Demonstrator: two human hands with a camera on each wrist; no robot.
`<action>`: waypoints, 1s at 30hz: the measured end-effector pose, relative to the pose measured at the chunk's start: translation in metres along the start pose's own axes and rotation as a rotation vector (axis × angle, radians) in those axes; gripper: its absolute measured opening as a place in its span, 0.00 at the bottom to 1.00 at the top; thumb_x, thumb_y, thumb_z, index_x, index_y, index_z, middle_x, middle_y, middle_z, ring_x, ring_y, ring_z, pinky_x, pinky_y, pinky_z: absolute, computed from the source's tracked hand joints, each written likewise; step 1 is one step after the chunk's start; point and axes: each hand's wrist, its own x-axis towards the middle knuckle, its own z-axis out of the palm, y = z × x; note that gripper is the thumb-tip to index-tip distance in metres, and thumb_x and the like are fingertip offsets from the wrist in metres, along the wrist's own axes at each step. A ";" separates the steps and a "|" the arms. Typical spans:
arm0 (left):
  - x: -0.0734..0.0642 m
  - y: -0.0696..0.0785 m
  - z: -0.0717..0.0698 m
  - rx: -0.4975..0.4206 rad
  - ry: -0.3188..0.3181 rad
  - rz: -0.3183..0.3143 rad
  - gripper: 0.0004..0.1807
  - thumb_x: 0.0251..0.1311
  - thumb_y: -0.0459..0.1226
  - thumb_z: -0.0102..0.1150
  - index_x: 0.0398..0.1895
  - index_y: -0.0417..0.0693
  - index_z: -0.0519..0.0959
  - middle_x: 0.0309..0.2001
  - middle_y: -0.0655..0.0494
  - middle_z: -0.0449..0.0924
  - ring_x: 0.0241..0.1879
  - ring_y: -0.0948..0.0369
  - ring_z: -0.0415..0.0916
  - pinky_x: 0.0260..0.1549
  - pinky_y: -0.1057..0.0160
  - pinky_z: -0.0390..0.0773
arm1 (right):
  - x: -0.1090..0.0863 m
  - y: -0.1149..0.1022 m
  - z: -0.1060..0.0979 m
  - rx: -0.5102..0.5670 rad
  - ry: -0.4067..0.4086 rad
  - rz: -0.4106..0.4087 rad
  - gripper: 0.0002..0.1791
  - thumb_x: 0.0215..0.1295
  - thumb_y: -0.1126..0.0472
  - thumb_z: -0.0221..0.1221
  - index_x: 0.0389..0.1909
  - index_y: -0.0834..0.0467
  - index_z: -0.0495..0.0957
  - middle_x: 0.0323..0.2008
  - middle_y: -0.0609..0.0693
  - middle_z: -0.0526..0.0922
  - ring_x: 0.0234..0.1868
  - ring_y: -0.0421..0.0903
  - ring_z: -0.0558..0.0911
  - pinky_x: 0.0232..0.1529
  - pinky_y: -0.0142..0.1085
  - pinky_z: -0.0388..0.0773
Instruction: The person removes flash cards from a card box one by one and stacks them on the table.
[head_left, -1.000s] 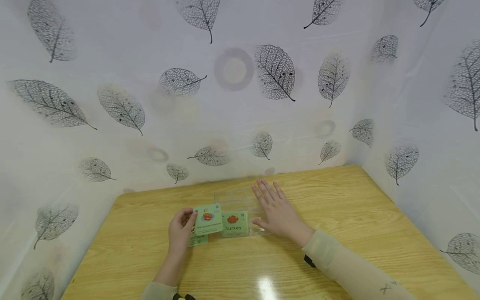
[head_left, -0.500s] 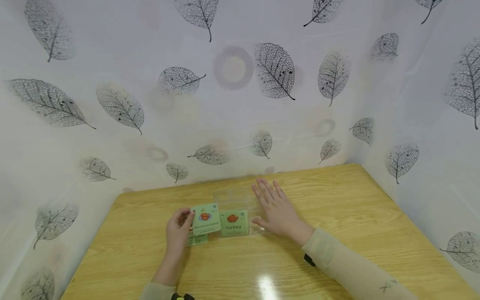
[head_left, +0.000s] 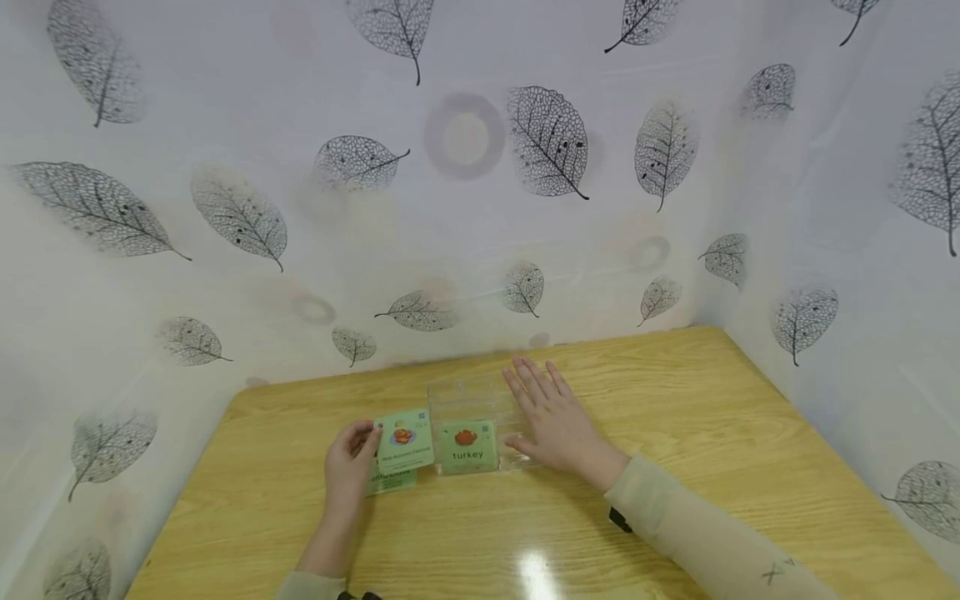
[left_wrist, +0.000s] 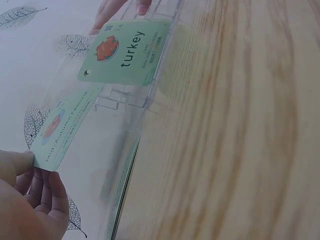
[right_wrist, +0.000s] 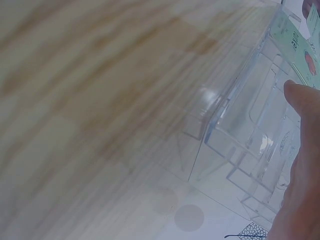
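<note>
Left hand (head_left: 347,468) shifted leftward — pinching the festival card (head_left: 405,441).

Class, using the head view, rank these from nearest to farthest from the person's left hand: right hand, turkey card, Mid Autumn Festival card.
1. Mid Autumn Festival card: nearest, pinched in the left hand.
2. Turkey card: right of the held card.
3. Right hand: farthest, right of the turkey card.
</note>
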 end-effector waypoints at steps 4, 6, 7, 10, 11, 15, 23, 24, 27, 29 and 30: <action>-0.001 0.000 -0.002 0.001 0.001 0.008 0.14 0.78 0.34 0.57 0.58 0.32 0.78 0.52 0.43 0.85 0.41 0.76 0.77 0.43 0.81 0.78 | 0.000 0.000 0.000 0.016 0.000 -0.001 0.59 0.71 0.26 0.54 0.86 0.61 0.45 0.86 0.62 0.46 0.86 0.60 0.52 0.86 0.58 0.44; -0.002 0.000 -0.004 0.004 -0.001 0.006 0.15 0.78 0.34 0.57 0.59 0.32 0.78 0.53 0.41 0.85 0.41 0.76 0.77 0.43 0.81 0.78 | 0.000 0.000 0.000 0.023 -0.001 -0.002 0.59 0.71 0.26 0.54 0.86 0.61 0.45 0.86 0.62 0.45 0.86 0.60 0.52 0.86 0.58 0.43; -0.001 -0.001 -0.006 0.009 -0.001 0.001 0.15 0.79 0.34 0.57 0.59 0.32 0.78 0.54 0.40 0.84 0.41 0.76 0.76 0.43 0.81 0.78 | 0.000 0.000 0.000 0.024 -0.001 -0.002 0.59 0.71 0.26 0.54 0.86 0.61 0.45 0.86 0.62 0.44 0.86 0.60 0.52 0.86 0.58 0.43; 0.000 -0.003 -0.009 0.027 -0.008 -0.018 0.16 0.79 0.36 0.56 0.61 0.33 0.78 0.56 0.40 0.84 0.42 0.75 0.76 0.43 0.81 0.77 | 0.000 0.000 0.000 0.009 -0.002 -0.003 0.59 0.72 0.25 0.53 0.86 0.61 0.45 0.86 0.62 0.44 0.86 0.60 0.53 0.86 0.58 0.43; 0.001 -0.003 -0.011 0.032 -0.011 -0.022 0.16 0.80 0.37 0.56 0.61 0.34 0.78 0.56 0.40 0.84 0.42 0.74 0.76 0.43 0.81 0.77 | 0.000 0.000 0.000 0.003 0.000 -0.004 0.59 0.72 0.25 0.52 0.86 0.61 0.45 0.86 0.62 0.44 0.86 0.61 0.53 0.86 0.58 0.44; 0.004 -0.006 -0.016 0.044 -0.015 -0.042 0.16 0.80 0.37 0.55 0.61 0.34 0.78 0.54 0.42 0.84 0.42 0.72 0.76 0.41 0.78 0.77 | 0.000 0.000 0.000 -0.001 -0.001 -0.004 0.58 0.72 0.25 0.52 0.86 0.61 0.45 0.86 0.61 0.44 0.86 0.60 0.52 0.86 0.58 0.44; 0.006 -0.012 -0.022 0.016 -0.014 -0.056 0.16 0.80 0.35 0.55 0.61 0.31 0.77 0.50 0.46 0.86 0.38 0.75 0.77 0.40 0.77 0.80 | 0.000 0.000 0.000 0.005 -0.015 0.003 0.59 0.72 0.25 0.52 0.86 0.61 0.44 0.86 0.61 0.42 0.87 0.60 0.50 0.86 0.57 0.42; 0.007 -0.012 -0.023 0.015 -0.015 -0.056 0.16 0.80 0.34 0.55 0.61 0.30 0.77 0.49 0.46 0.86 0.38 0.76 0.77 0.39 0.77 0.80 | 0.000 0.000 0.000 0.006 -0.015 0.003 0.59 0.72 0.25 0.52 0.86 0.61 0.44 0.86 0.61 0.42 0.87 0.60 0.50 0.86 0.57 0.42; 0.008 -0.014 -0.024 0.017 -0.018 -0.061 0.16 0.79 0.34 0.55 0.61 0.29 0.76 0.48 0.48 0.87 0.37 0.76 0.77 0.39 0.77 0.81 | 0.000 0.000 0.000 0.008 -0.012 0.002 0.59 0.72 0.25 0.53 0.86 0.61 0.45 0.86 0.61 0.43 0.87 0.60 0.50 0.86 0.57 0.43; 0.008 -0.015 -0.026 0.020 -0.022 -0.066 0.17 0.79 0.34 0.56 0.61 0.29 0.76 0.48 0.49 0.87 0.37 0.77 0.77 0.39 0.77 0.81 | 0.000 -0.001 0.000 0.007 -0.009 0.001 0.59 0.72 0.25 0.53 0.86 0.61 0.45 0.86 0.61 0.43 0.86 0.60 0.51 0.86 0.58 0.43; 0.008 -0.015 -0.026 0.025 -0.024 -0.068 0.17 0.79 0.34 0.56 0.61 0.29 0.76 0.47 0.50 0.87 0.37 0.77 0.77 0.39 0.77 0.81 | 0.000 -0.001 0.000 0.007 -0.009 0.001 0.59 0.72 0.26 0.53 0.86 0.61 0.45 0.86 0.61 0.43 0.86 0.60 0.51 0.86 0.58 0.43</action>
